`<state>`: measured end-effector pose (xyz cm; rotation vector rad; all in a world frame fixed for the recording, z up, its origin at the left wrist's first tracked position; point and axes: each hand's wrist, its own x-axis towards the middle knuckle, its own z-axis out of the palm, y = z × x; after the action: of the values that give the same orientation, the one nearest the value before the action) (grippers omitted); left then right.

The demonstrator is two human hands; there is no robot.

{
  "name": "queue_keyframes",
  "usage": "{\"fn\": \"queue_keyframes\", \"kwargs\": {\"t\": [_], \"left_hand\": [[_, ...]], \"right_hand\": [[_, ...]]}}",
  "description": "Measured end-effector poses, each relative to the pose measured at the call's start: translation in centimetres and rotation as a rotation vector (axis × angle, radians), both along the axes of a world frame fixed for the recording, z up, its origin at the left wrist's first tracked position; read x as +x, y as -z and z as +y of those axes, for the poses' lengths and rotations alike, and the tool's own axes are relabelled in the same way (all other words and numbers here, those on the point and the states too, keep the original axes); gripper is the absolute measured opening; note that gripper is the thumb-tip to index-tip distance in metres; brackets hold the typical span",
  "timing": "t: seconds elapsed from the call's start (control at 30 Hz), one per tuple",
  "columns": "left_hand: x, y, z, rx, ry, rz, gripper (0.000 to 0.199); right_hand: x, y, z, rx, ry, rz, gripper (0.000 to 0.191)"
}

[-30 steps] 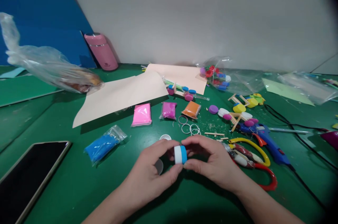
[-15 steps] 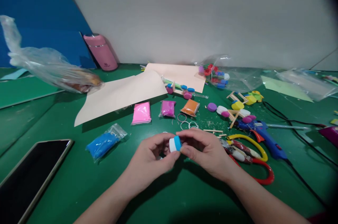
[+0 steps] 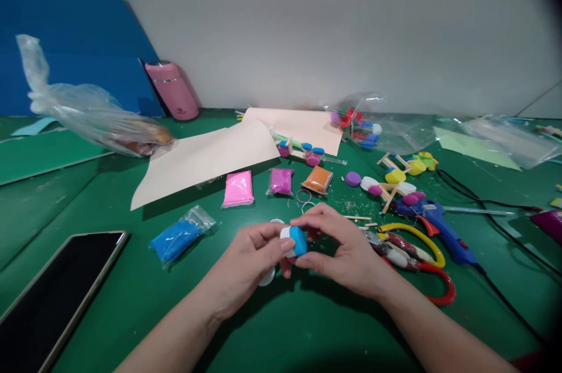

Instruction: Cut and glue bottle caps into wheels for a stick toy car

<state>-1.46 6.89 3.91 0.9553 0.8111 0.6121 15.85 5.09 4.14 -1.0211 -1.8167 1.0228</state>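
Over the near middle of the green table, my left hand [image 3: 248, 259] pinches a white bottle cap [image 3: 287, 233] between thumb and fingers. Against it sits a blue bottle cap [image 3: 299, 240], its rounded top turned to the right. My right hand [image 3: 342, 250] has thumb and fingertips closed around the blue cap's edge. Whether the two caps are joined or only pressed together I cannot tell. Another white round piece [image 3: 267, 277] shows partly below my left hand. Just beyond the hands lie thin rings [image 3: 302, 196].
Pink [image 3: 237, 188], purple [image 3: 281, 181], orange [image 3: 318, 179] and blue [image 3: 178, 240] clay packets lie around. To the right are red-handled pliers [image 3: 443, 288], a blue glue gun [image 3: 452, 238] with cord, and stick-and-cap models [image 3: 395, 188]. A phone [image 3: 57, 297] lies left; a pink flask [image 3: 173, 92] stands behind.
The blue cap has turned so more of its top shows. My right fingers have spread wider around it, and my left thumb has shifted up onto the caps. The view has shifted slightly.
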Motion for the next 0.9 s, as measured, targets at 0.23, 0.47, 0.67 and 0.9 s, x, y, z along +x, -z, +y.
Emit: {"fn": "queue_keyframes", "kwargs": {"t": [0.23,0.47,0.67,0.9], "left_hand": [[0.02,-0.02,-0.13,0.002,-0.011,0.052,0.02],[-0.09,-0.21,-0.33,0.104,0.007,0.079,0.024],[-0.24,-0.27,-0.41,0.152,0.036,0.092,0.031],[-0.12,-0.09,-0.46,0.138,0.044,0.065,0.033]], "right_hand": [[-0.22,0.27,-0.22,0.027,0.009,0.003,0.035],[-0.38,0.53,-0.44,0.028,0.014,-0.024,0.032],[-0.12,0.59,-0.75,0.028,0.011,-0.027,0.031],[-0.14,0.54,-0.88,0.036,0.011,-0.04,0.029]]}}
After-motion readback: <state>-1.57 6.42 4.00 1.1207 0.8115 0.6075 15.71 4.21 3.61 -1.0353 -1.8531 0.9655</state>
